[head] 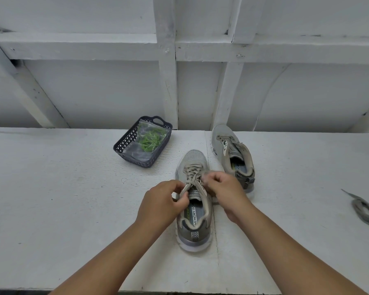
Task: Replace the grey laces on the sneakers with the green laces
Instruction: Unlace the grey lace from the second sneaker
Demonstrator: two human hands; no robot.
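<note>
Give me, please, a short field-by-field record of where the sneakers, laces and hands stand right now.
near sneaker: still laced grey, heel toward the person
left hand: pinches its grey lace
right hand: pinches the same lace
far sneaker: unlaced, right of the near one
removed grey lace: bundled at the table's right edge
green laces: bagged, in the dark basket

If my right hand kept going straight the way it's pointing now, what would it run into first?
The right hand points up and left, pinching the grey lace over the near sneaker. Going on, it would probably meet that lacing first; beyond it lies the basket, though depth is unclear.
</note>
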